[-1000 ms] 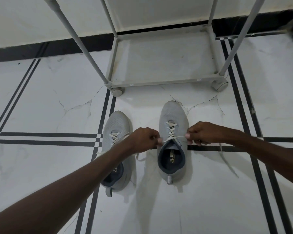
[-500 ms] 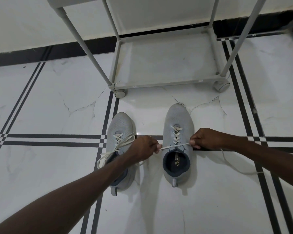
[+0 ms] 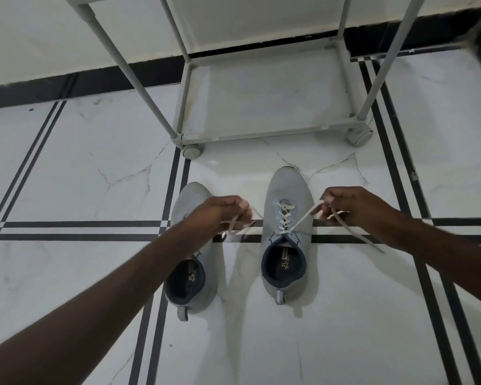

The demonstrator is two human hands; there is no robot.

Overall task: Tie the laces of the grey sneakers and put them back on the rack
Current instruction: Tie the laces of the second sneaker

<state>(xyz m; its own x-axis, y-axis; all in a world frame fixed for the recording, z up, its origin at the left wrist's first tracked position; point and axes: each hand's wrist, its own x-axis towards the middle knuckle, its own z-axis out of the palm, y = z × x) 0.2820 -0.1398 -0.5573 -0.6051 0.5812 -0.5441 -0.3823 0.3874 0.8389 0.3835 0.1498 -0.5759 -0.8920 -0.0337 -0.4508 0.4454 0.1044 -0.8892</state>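
Observation:
Two grey sneakers stand side by side on the floor, toes pointing at the rack. The right sneaker (image 3: 286, 195) has white laces crossed up its tongue. My left hand (image 3: 217, 215) grips one lace end (image 3: 238, 227) to the shoe's left. My right hand (image 3: 350, 207) grips the other lace end (image 3: 303, 219) to its right, with the tail (image 3: 358, 236) trailing over the floor. Both lace ends are pulled outward and taut. The left sneaker (image 3: 190, 287) lies partly under my left arm, its laces hidden.
The light grey rack (image 3: 261, 133) on castors stands just beyond the sneakers, its bottom shelf bare, with slanting posts (image 3: 128, 70) rising from it. White marble floor with black stripe lines surrounds the shoes. A wall with a black skirting runs behind.
Both hands have moved apart and slightly away from me, drawing the right sneaker's lace ends out sideways. The view has shifted a little closer to the rack.

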